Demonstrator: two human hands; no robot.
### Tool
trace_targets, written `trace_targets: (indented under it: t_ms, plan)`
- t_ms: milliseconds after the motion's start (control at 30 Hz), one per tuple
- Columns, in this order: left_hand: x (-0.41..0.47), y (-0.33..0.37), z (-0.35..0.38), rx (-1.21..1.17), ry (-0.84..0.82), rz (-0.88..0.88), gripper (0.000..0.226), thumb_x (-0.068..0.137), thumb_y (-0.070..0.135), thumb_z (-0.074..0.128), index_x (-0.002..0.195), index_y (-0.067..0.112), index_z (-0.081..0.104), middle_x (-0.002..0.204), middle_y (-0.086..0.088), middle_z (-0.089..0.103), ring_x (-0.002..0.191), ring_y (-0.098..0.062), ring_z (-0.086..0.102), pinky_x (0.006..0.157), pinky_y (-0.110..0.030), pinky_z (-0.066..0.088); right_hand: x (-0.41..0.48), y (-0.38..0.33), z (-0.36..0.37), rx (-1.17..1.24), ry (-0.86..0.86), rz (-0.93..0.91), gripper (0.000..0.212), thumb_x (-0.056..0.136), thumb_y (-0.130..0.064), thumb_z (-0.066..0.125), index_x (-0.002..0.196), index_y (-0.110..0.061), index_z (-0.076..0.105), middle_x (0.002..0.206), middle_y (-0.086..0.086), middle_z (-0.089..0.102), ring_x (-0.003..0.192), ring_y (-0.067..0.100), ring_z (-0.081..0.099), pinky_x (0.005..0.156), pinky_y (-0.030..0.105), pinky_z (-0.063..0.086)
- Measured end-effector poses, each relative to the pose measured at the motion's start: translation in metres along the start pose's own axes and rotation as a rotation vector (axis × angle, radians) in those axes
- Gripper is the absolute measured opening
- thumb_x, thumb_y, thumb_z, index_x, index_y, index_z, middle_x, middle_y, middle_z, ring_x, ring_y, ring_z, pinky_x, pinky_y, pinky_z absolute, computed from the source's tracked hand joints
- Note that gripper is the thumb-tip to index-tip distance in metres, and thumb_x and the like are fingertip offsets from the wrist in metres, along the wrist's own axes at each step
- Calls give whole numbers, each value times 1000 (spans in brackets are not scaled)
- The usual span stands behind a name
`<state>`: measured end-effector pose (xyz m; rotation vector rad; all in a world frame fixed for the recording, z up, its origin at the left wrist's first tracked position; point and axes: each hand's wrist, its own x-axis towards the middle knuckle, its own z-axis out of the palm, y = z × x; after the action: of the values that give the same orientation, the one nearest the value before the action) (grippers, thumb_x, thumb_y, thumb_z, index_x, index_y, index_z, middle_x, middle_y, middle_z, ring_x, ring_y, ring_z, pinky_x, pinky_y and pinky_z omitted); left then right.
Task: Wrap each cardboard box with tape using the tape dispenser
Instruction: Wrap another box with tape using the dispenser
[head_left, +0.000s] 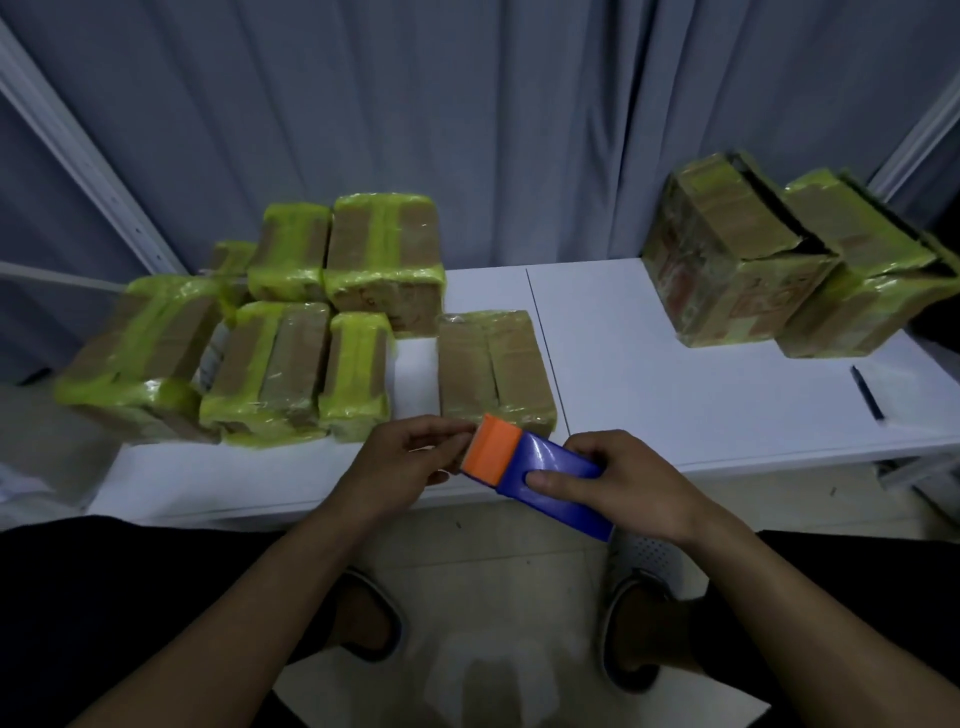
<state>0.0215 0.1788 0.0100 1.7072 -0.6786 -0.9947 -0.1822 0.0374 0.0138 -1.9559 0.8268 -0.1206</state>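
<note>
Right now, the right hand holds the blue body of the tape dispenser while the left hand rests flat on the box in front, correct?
Not quite. In the head view the left hand is not on the box; its fingers pinch the orange end of the tape dispenser. The right hand does hold the blue body.

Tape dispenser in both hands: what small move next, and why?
Probably draw the tape out and press it onto the flat brown cardboard box just beyond. The right hand grips the blue plastic tape dispenser with the orange head, the left hand pinches at that orange end, and this box looks barely wrapped.
</note>
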Motion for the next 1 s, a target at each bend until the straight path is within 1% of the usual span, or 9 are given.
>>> trace_targets:
  t_ms: [100,200,300,433,567,700,833,933,1000]
  plan:
    - [0,-1,-3,14,-1,20,17,93,17,67,108,20,75,96,3,76,84,-7,71,73,-19,56,-1,-1,1,-12,-2,-9,35,81,-51,79,70,-21,62,60,-13,62,52,2,58,52,10,39]
    - [0,1,-5,-18,-27,-18,19,94,19,65,111,19,74,96,-1,77,82,-9,70,75,-22,54,-1,-2,2,7,6,-6,35,83,-48,79,67,-23,60,57,-14,60,50,2,56,51,9,38]
    - [-1,0,-7,-34,-44,0,20,91,20,69,110,20,74,98,-3,76,89,-14,71,81,-26,56,-1,-3,2,18,19,-17,36,85,-44,80,65,-24,57,54,-14,57,48,2,53,50,10,36]
    - [-4,-2,-7,-63,-19,27,18,89,17,71,106,19,76,99,0,77,94,-14,72,82,-26,58,1,-2,4,30,17,-20,34,82,-49,79,72,-21,64,60,-10,63,52,4,58,52,12,39]
    - [-3,-3,-6,1,39,97,15,88,12,72,102,16,78,95,2,77,92,-11,72,82,-25,58,0,-1,8,47,24,-10,36,79,-53,78,75,-19,67,65,-8,66,55,5,61,53,12,41]
    - [-1,3,-6,-143,34,33,12,92,6,65,98,11,74,91,-3,78,86,-13,73,73,-20,57,0,0,8,77,30,-11,48,73,-62,74,82,-14,70,73,0,69,62,12,65,56,15,45]
    - [3,7,-8,-261,23,-131,19,99,16,56,102,9,72,96,-6,77,90,-18,73,83,-29,56,1,1,7,82,37,-4,43,75,-59,74,82,-17,70,72,-2,69,61,10,65,56,15,44]
    - [2,3,-6,-181,17,-106,19,93,26,66,105,13,74,97,-3,77,92,-15,73,85,-29,56,1,1,8,65,38,-10,42,75,-60,74,81,-19,70,72,-2,69,60,9,64,55,14,44]
    - [1,-1,-5,-140,40,-81,17,88,25,73,103,17,76,95,0,77,92,-12,73,83,-29,55,1,0,8,60,48,-14,43,74,-62,72,79,-20,69,69,-3,68,57,8,61,54,14,41]
